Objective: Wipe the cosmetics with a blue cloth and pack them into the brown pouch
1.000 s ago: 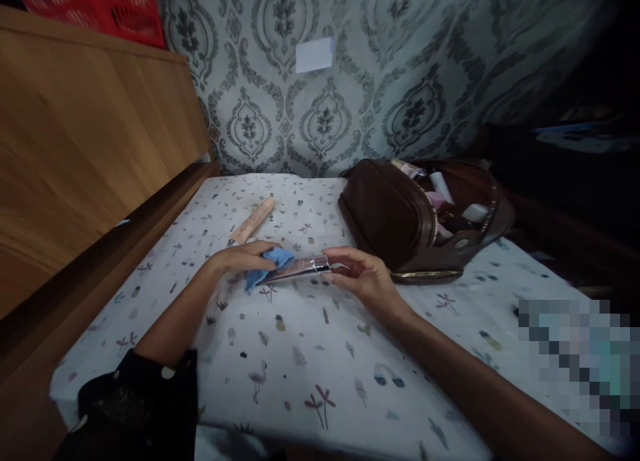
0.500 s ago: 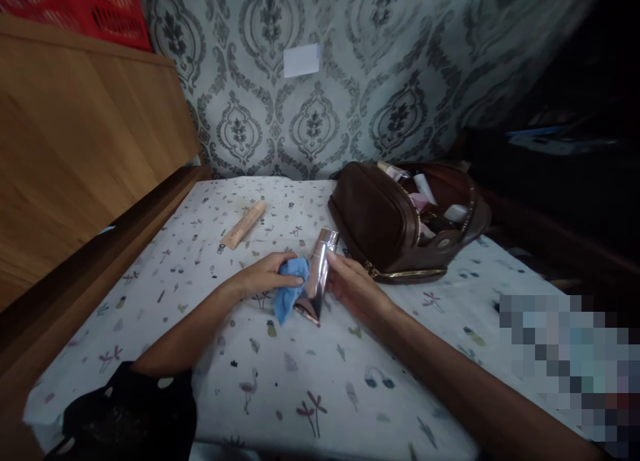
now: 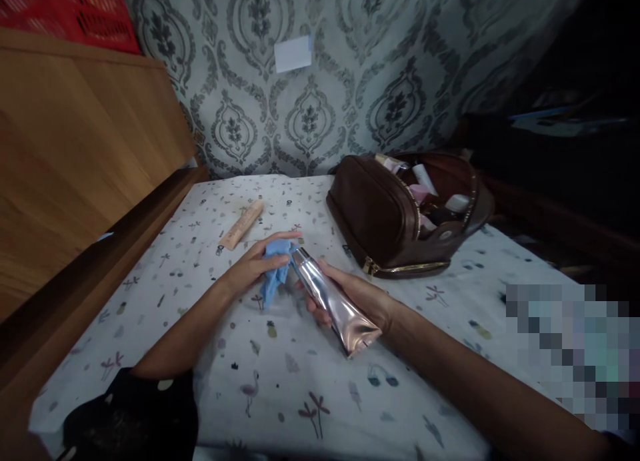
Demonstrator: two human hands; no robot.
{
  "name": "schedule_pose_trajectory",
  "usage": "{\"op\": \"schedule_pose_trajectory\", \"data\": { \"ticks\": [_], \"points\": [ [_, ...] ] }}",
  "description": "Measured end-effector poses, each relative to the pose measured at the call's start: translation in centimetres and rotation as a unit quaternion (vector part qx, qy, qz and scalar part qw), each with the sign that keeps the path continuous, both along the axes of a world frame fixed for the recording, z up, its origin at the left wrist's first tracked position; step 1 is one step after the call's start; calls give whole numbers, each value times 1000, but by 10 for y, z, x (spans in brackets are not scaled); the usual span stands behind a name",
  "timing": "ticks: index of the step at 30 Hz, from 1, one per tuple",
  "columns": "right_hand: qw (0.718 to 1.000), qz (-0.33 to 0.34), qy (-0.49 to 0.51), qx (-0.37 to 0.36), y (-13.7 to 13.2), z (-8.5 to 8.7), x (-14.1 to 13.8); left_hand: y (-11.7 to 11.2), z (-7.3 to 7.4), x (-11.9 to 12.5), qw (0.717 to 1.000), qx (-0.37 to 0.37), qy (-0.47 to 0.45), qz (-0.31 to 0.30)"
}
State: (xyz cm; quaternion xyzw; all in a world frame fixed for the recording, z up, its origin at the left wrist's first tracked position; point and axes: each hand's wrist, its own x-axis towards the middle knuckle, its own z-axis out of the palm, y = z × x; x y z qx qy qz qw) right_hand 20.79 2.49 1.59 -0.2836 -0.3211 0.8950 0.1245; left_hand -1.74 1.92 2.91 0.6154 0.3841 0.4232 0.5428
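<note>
A shiny rose-silver squeeze tube lies in my right hand, its fingers wrapped round it from below. The tube is tilted, cap end up and to the left, flat crimped end toward me. My left hand pinches a blue cloth between thumb and fingers, and the cloth touches the tube's cap end. Behind my left hand a peach-coloured tube rests on the patterned sheet.
An open brown toiletry bag with several cosmetics inside stands at the back right. A wooden cabinet with a red basket on top is at the left. Patterned wallpaper covers the wall behind.
My right hand has turned the tube so its cap end now points left toward the cloth and its flat end points right. My left hand has shifted slightly left and up with the cloth.
</note>
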Motion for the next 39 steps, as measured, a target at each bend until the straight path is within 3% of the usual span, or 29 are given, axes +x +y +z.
{"op": "schedule_pose_trajectory", "data": {
  "ticks": [7, 11, 16, 21, 25, 31, 34, 39],
  "points": [
    [1000, 2, 0, 20, 0, -1, 0, -5, 4, 5, 998, -26, 29, -53],
    [999, -6, -21, 43, -3, -1, -1, -6, 4, 9, 998, -21, 34, -54],
    [989, -36, -59, 130, -7, -1, -6, -3, -1, 9, 993, -1, 117, 16],
    [983, -7, -46, 176, -8, 5, -7, 1, -8, 8, 990, -23, 111, 87],
    [980, 2, -76, 185, -6, 5, -4, 1, -9, 5, 997, -38, 42, 53],
    [979, -16, -86, 182, -5, 3, -1, 2, -2, -2, 998, -42, 35, -19],
    [984, -57, -62, 160, -6, 3, -1, 1, 0, -3, 999, -34, 29, -32],
    [985, -63, -48, 154, -6, 2, -3, -2, 0, 1, 999, -34, 30, -29]
  ]
}}
